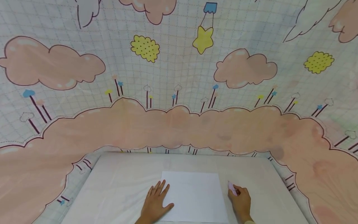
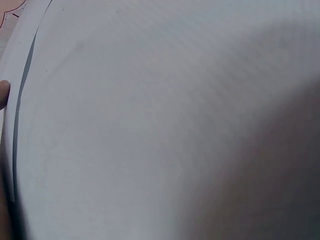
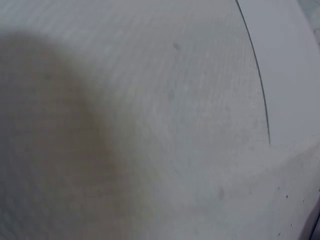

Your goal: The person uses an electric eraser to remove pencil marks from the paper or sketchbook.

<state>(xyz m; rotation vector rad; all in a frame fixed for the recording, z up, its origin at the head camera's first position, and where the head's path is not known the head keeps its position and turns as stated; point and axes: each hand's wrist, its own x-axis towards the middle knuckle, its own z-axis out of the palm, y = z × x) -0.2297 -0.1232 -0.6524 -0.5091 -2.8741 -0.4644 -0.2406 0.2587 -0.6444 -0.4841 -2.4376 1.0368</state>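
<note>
A blank white sheet of paper [image 1: 195, 196] lies on the white-covered table [image 1: 123, 174]. My left hand [image 1: 155, 202] rests with fingers spread over the sheet's left edge, its thumb and fingertips on the paper. To the right of the sheet, apart from it, my right hand [image 1: 241, 200] pinches a small lilac tool [image 1: 231, 188] with a narrow tip pointing up and away; its exact kind is unclear. One fingertip [image 2: 4, 94] shows at the border of the left wrist view. In the right wrist view the paper [image 3: 295, 75] appears, but neither the hand nor the tool.
Behind the table and at its sides hangs a cloth [image 1: 179, 127] printed with clouds, stars and a grid. The table's far edge runs just beyond the sheet. Dark blurred shadows cover part of both wrist views.
</note>
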